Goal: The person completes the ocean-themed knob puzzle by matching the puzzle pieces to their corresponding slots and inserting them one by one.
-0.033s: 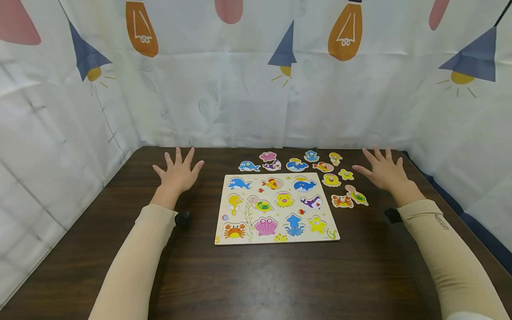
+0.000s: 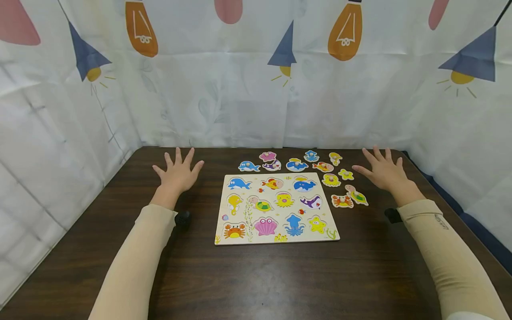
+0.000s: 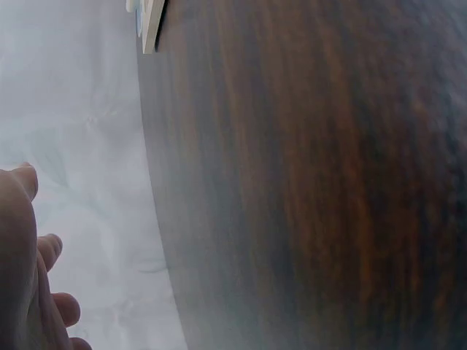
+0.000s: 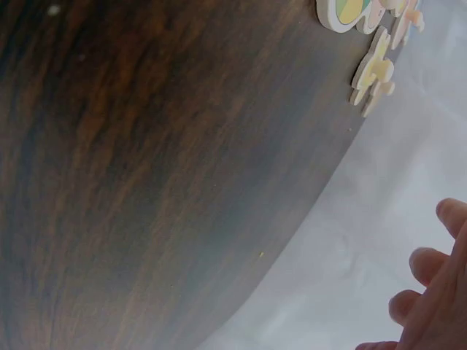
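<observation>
My left hand (image 2: pixel 178 177) is spread with straight fingers, left of a wooden puzzle board (image 2: pixel 276 242), and holds nothing. On the right, my other hand (image 2: pixel 386 173) is spread too, close to the yellow starfish piece (image 2: pixel 346 174) and the turtle piece (image 2: pixel 357 195) without touching them. The board shows printed sea animals in its recesses. Behind it lie the dolphin piece (image 2: pixel 249 166), pink shell piece (image 2: pixel 267 156) and blue whale piece (image 2: pixel 297 165). A crab piece (image 2: pixel 342 201) lies beside its right edge. Both wrist views show fingertips around nothing.
The dark wooden table (image 2: pixel 256 284) extends around the board. A pale curtain (image 2: pixel 240 111) printed with lamps and bulbs hangs along the table's back and sides. More knobbed pieces, such as the octopus piece (image 2: pixel 331 180) and fish piece (image 2: pixel 323 167), lie at the back right.
</observation>
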